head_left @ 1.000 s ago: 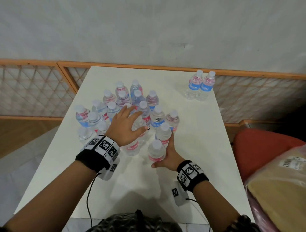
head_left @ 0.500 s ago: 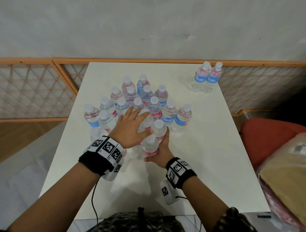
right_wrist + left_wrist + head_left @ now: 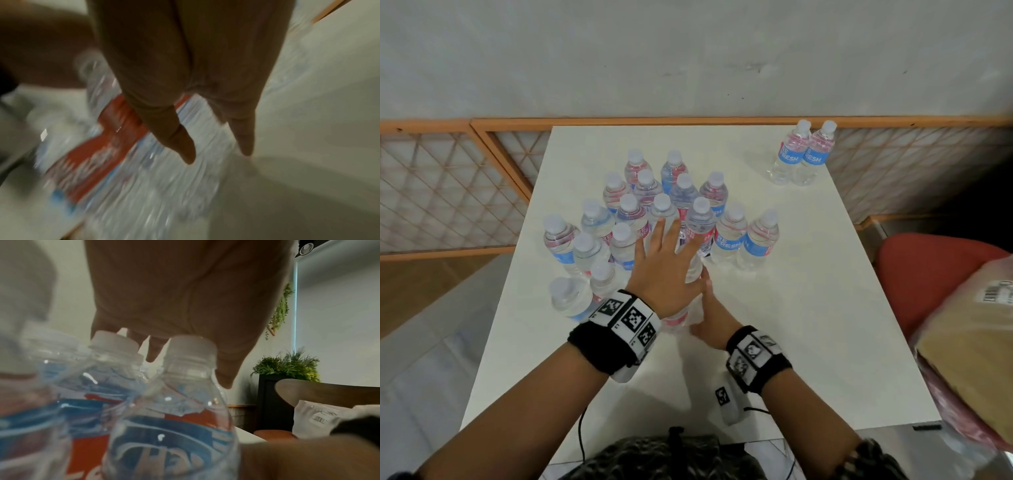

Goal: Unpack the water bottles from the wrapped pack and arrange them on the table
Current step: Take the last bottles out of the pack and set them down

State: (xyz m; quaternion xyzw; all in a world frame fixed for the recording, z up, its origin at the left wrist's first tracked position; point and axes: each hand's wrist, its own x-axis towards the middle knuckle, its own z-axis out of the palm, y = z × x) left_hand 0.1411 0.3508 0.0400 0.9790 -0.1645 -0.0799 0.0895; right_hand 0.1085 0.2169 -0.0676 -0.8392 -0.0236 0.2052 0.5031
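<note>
The bottles (image 3: 681,219) stand loose in a cluster on the worktop (image 3: 808,325), so arranging is in hand. The left hand (image 3: 666,267) lies spread over their caps; the right hand (image 3: 710,320), fingers straight, presses the near bottle's side. Next move probably needs a gentle, even push, or bottles may topple.

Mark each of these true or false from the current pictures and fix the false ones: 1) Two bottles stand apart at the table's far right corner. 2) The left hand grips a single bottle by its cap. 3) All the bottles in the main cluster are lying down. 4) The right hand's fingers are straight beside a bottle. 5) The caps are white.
1) True: the two bottles stand side by side near the far right corner of the table.
2) False: the left hand lies flat with spread fingers over the bottle cluster.
3) False: they stand upright.
4) True: the right hand is held straight against a near bottle.
5) True.
</note>
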